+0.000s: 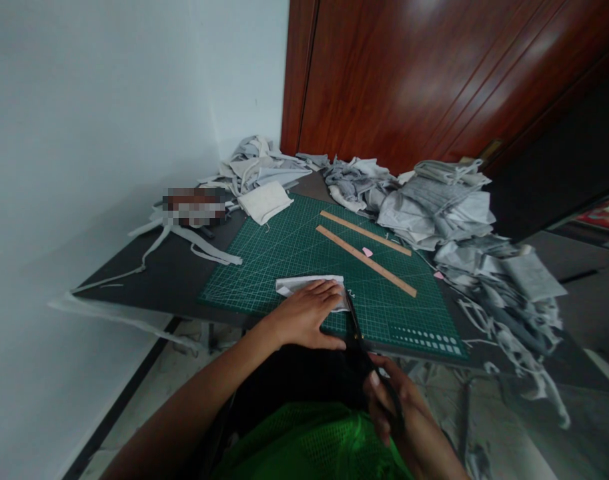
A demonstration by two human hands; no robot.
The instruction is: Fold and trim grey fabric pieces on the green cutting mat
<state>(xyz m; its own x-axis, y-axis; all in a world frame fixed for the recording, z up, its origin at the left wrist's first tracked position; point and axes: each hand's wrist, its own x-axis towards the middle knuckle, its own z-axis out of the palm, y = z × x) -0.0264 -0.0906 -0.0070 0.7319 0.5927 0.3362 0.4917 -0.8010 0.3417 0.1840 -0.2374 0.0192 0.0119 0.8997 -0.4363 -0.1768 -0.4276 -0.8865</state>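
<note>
My left hand [309, 312] lies flat on a folded piece of light grey fabric [287, 285], fingers stretched out and thumb apart. The fabric rests near the front edge of a green cutting mat [269, 253]. My right hand [401, 400] is wrapped round the handles of black scissors [355, 321]. Their blades point away from me, along the right end of the fabric, close to my left fingertips. Whether the blades are parted around the cloth, I cannot tell. A few tiny white scraps lie just beside the blade tips.
Two wooden strips, one nearer [367, 260] and one farther [367, 233], lie on the mat by a pink scrap [367, 252]. Fabric heaps [434, 207] line the right and back. A cream folded cloth [265, 202] and loose strips [204, 247] sit left. A wall [109, 133] bounds the left.
</note>
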